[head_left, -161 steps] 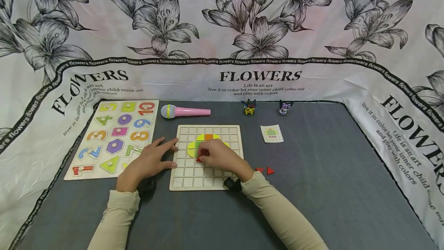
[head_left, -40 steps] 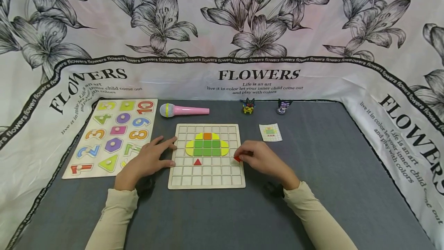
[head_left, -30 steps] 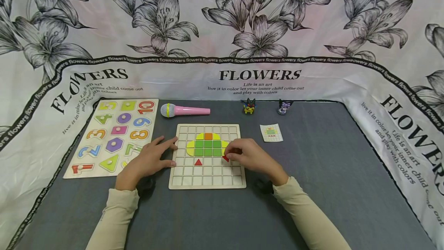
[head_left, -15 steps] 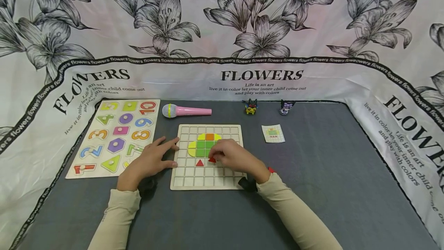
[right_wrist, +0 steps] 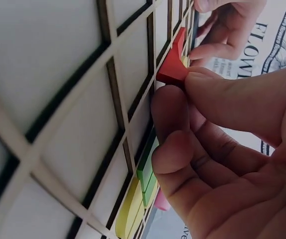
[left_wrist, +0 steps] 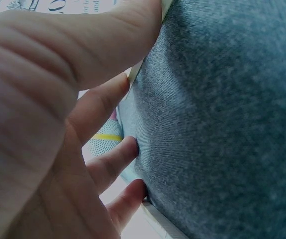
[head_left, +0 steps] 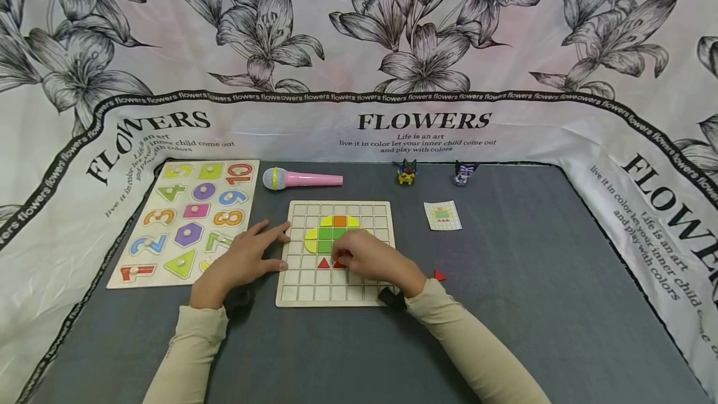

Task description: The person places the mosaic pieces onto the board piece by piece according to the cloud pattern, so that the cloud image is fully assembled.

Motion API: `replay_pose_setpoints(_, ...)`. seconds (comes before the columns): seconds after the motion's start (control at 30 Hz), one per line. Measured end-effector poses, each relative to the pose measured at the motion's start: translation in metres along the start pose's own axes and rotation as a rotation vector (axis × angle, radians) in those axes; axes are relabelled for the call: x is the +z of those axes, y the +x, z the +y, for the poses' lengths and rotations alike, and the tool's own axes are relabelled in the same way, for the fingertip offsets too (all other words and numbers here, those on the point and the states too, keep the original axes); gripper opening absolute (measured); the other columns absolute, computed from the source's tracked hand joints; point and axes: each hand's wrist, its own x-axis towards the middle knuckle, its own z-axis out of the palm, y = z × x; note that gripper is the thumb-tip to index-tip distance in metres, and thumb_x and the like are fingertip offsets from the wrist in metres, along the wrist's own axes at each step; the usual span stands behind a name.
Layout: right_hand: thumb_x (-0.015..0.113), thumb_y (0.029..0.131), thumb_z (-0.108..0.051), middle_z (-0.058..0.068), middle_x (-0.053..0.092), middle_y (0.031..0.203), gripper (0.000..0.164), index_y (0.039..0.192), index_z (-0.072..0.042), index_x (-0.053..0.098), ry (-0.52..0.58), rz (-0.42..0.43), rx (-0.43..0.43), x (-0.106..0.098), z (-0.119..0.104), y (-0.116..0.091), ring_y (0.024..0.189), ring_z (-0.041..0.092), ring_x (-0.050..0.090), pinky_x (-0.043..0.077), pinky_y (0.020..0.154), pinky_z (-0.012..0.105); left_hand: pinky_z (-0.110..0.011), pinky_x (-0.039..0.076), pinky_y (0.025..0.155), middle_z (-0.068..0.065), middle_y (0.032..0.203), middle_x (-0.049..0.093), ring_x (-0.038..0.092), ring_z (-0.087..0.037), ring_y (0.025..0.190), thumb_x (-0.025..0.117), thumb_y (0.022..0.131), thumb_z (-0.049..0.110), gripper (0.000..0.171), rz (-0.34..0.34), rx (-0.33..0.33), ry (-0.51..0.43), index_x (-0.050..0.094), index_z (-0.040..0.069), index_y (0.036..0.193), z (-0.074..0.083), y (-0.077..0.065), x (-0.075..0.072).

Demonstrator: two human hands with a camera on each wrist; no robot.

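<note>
A wooden grid board lies on the grey cloth. It carries a shape of green square tiles, yellow curved tiles and one orange tile. Below the shape, a red triangle tile sits in a cell. Thumb and forefinger of my right hand pinch a second red triangle tile at the cell just right of the first. My left hand has its fingers spread, thumb and fingertips at the board's left edge. Beside my right wrist lies another red triangle tile.
A number and shape puzzle board lies at left, partly beneath my left hand. Behind the grid board is a pink toy microphone. Two small figurines, one yellow and one purple, stand at the back. A pattern card lies at right.
My right hand first left one red triangle on the board, then brought another in from the right, moving left and down to the cell beside it. The left hand stays put.
</note>
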Motion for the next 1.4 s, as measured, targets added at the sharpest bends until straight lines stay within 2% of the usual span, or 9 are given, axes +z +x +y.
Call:
replay_pose_setpoints(0.3, 0.067, 0.1, 0.007, 0.002, 0.065, 0.088, 0.018, 0.091, -0.006, 0.077, -0.099, -0.011, 0.042, 0.003, -0.007, 0.0, 0.083, 0.019, 0.058, 0.054, 0.08, 0.034, -0.077, 0.016, 0.12, -0.012, 0.148, 0.064, 0.019, -0.053, 0.157, 0.083, 0.097, 0.027, 0.082, 0.0, -0.004, 0.001, 0.041, 0.007, 0.165, 0.001, 0.001, 0.001)
replay_pose_setpoints(0.4, 0.067, 0.099, 0.008, 0.003, 0.066, 0.087, 0.019, 0.091, -0.006, 0.077, -0.116, -0.013, 0.039, 0.004, -0.007, 0.0, 0.082, 0.019, 0.059, 0.055, 0.081, 0.034, -0.077, 0.016, 0.12, -0.012, 0.148, 0.064, 0.019, -0.053, 0.157, 0.082, 0.097, 0.027, 0.082, -0.003, 0.001, 0.003, 0.041, 0.007, 0.165, 0.002, 0.002, 0.001)
replay_pose_setpoints(0.63, 0.066, 0.097, 0.01, 0.004, 0.073, 0.092, 0.02, 0.098, -0.005, 0.079, -0.073, -0.009, 0.03, 0.002, -0.004, -0.003, 0.084, 0.018, 0.061, 0.055, 0.08, 0.031, -0.078, 0.018, 0.119, -0.013, 0.148, 0.064, 0.021, -0.053, 0.156, 0.083, 0.097, 0.026, 0.081, 0.009, 0.011, 0.001, 0.042, 0.006, 0.164, 0.002, 0.001, 0.001)
replay_pose_setpoints(0.83, 0.066, 0.098, 0.007, 0.006, 0.072, 0.097, 0.018, 0.111, 0.0, 0.076, -0.014, 0.059, 0.073, -0.004, -0.002, -0.015, 0.084, 0.017, 0.061, 0.055, 0.079, 0.033, -0.078, 0.018, 0.118, -0.012, 0.145, 0.065, 0.022, -0.055, 0.155, 0.083, 0.097, 0.025, 0.081, 0.027, 0.038, -0.001, 0.042, 0.003, 0.163, 0.002, -0.002, -0.001)
replay_pose_setpoints(1.13, 0.07, 0.098, 0.004, 0.006, 0.071, 0.096, 0.01, 0.106, -0.001, 0.075, -0.037, 0.177, 0.059, -0.017, 0.002, -0.038, 0.085, 0.017, 0.063, 0.056, 0.078, 0.032, -0.078, 0.018, 0.118, -0.013, 0.144, 0.066, 0.022, -0.055, 0.155, 0.083, 0.096, 0.024, 0.081, 0.03, 0.034, 0.007, 0.042, 0.003, 0.163, 0.001, -0.002, -0.001)
replay_pose_setpoints(1.4, 0.074, 0.098, 0.001, 0.004, 0.07, 0.095, 0.009, 0.106, -0.001, 0.074, 0.05, 0.251, 0.131, -0.026, 0.01, -0.066, 0.083, 0.014, 0.062, 0.056, 0.072, 0.032, -0.078, 0.017, 0.119, -0.014, 0.146, 0.065, 0.021, -0.055, 0.155, 0.083, 0.097, 0.025, 0.081, 0.017, 0.02, 0.009, 0.042, 0.003, 0.163, 0.003, -0.002, 0.001)
